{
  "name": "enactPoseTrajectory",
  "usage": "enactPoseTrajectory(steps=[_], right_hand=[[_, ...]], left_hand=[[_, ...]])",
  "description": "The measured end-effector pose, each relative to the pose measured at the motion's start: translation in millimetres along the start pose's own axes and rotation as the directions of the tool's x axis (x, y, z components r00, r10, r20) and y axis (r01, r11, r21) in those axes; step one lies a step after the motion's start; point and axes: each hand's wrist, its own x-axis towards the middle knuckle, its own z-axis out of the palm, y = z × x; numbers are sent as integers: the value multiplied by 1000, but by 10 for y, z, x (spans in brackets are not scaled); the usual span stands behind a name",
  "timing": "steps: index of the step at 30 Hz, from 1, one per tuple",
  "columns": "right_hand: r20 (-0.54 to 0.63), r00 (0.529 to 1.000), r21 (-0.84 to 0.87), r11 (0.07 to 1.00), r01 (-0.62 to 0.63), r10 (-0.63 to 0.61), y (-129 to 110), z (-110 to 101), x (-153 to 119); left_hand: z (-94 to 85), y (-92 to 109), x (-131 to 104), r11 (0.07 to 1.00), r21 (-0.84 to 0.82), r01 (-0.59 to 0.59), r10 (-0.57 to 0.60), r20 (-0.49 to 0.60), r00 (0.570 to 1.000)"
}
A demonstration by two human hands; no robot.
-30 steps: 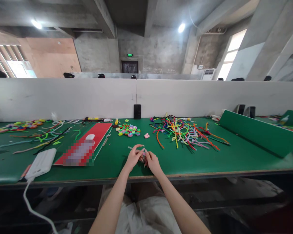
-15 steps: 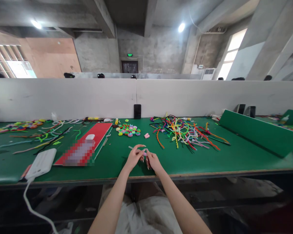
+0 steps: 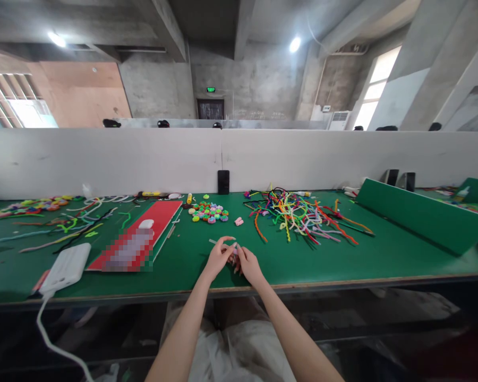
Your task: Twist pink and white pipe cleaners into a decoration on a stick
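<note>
Close together above the green tabletop, my left hand (image 3: 219, 258) and my right hand (image 3: 249, 263) are both closed on one pale pipe cleaner (image 3: 212, 241). Its thin whitish end sticks out to the left past my left fingers. Between the fingertips a lilac part shows, mostly covered by my fingers. Just beyond my hands lies a small pink coiled piece (image 3: 239, 221). A cluster of small coloured fuzzy pieces (image 3: 211, 213) sits a little farther back on the left.
A tangled heap of pipe cleaners (image 3: 298, 212) spreads to the right. On the left are a red folder (image 3: 163, 212), a white power bank (image 3: 67, 268) with a cable, and loose pipe cleaners (image 3: 43, 241). A black phone (image 3: 223, 182) leans against the white partition (image 3: 143, 159). A green board (image 3: 414, 217) stands at right.
My right fingers have shifted slightly over the lilac part, covering more of it. My left hand keeps its grip, and the view has moved a little.
</note>
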Motion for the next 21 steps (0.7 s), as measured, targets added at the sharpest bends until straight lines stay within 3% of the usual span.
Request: enactPoseTrajectory(steps=[9, 21], right_hand=[[18, 1000, -38, 999, 10, -9, 19, -7, -4], [133, 980, -18, 989, -150, 151, -66, -27, 59]], left_hand=[[-4, 3, -9, 1000, 0, -21, 21, 36, 999], [-17, 0, 12, 999, -21, -32, 34, 72, 997]])
